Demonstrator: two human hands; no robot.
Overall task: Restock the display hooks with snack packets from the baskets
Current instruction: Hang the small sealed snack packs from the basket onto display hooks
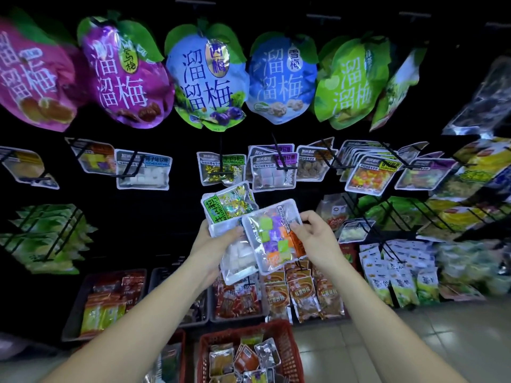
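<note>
Sorting snack packets chest-high before the display hooks [221, 145], above the red basket [291, 349] on the floor. Gripping in the left hand [218, 241] a fanned stack: green-labelled sweet packet [229, 205] at the back, white-cube packet [239, 258] lower down, both clamped by the thumb. Pinching with the right hand [312, 230] the upper right edge of the mixed-colour cube packet [272, 236], foremost on the stack and touching the other two.

To do this step well, most likely:

- Peel off the front packet alone, keeping the left thumb pressed down against any sliding of the slick foil underneath.
- Turn it label end up and find the hang hole, not visible from here.
- Match the peg before reaching. Judging by colour, aim for the hung cube packet [95, 158] towards the left end of the middle row, well apart from the hands. Skip the near peg carrying the hung green-labelled packet [221, 168].
- Thread squarely over the wire tip, push right back, face outward.
- Avoid dragging neighbouring packets off their pegs.
</note>
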